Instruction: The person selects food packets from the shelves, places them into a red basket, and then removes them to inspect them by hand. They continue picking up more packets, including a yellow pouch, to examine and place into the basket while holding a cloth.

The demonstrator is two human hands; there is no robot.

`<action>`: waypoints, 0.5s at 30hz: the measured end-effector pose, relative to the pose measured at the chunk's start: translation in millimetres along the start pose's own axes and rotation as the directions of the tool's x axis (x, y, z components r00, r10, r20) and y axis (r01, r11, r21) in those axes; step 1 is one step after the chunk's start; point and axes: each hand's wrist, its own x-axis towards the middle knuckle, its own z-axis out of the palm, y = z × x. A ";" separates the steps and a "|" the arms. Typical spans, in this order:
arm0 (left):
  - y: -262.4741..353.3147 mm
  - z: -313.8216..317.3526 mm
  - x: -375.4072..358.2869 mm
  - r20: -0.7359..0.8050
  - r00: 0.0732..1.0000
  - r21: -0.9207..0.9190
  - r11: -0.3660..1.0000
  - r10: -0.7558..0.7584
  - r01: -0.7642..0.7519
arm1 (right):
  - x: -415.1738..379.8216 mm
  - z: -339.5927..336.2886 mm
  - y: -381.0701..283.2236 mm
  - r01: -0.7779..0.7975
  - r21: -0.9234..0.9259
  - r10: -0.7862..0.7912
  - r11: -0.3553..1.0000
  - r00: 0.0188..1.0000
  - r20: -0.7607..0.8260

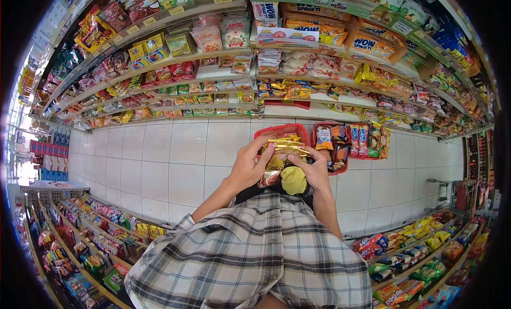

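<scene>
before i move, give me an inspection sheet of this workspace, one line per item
surface: pale tiled floor, glossy
things: gold packets in both hands, above the left basket; middle basket beside it holds packets; more packets stand right of that
clutter: yellow-green bundle just below the hands, too unclear to name
grip: left hand and right hand both closed on the gold packets
cables: nothing seen
surroundings: stocked shelves ahead and behind on both sides; cart at far right, partly blurred
</scene>
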 end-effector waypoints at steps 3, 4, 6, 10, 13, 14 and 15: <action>-2.5 11.9 -5.4 -0.079 0.996 0.051 0.998 0.040 -0.036 | 2.7 -11.9 0.0 -0.037 -0.089 0.042 0.995 0.998 0.056; -2.2 16.0 -8.9 -0.098 0.995 0.002 1.000 -0.018 0.019 | 5.0 -16.0 2.3 -0.041 -0.105 0.050 0.994 0.996 0.080; -0.7 23.6 -14.5 -0.131 0.983 -0.098 0.988 -0.129 0.117 | 8.2 -21.0 2.5 -0.046 -0.155 0.064 0.987 0.992 0.113; 9.6 33.3 -20.8 -0.143 0.972 -0.024 0.982 -0.186 0.185 | 10.3 -24.7 -1.6 -0.065 -0.227 0.099 0.972 0.985 0.143; 13.7 40.1 -25.4 -0.186 0.958 0.021 0.974 -0.219 0.227 | 12.9 -28.9 9.3 -0.071 -0.264 0.117 0.962 0.980 0.162; 9.3 43.6 -27.6 -0.210 0.950 -0.001 0.971 -0.233 0.238 | 14.6 -30.4 12.6 -0.068 -0.280 0.118 0.958 0.979 0.165; 4.7 47.2 -29.6 -0.232 0.941 -0.023 0.968 -0.247 0.249 | 15.3 -30.8 12.3 -0.068 -0.296 0.123 0.953 0.978 0.170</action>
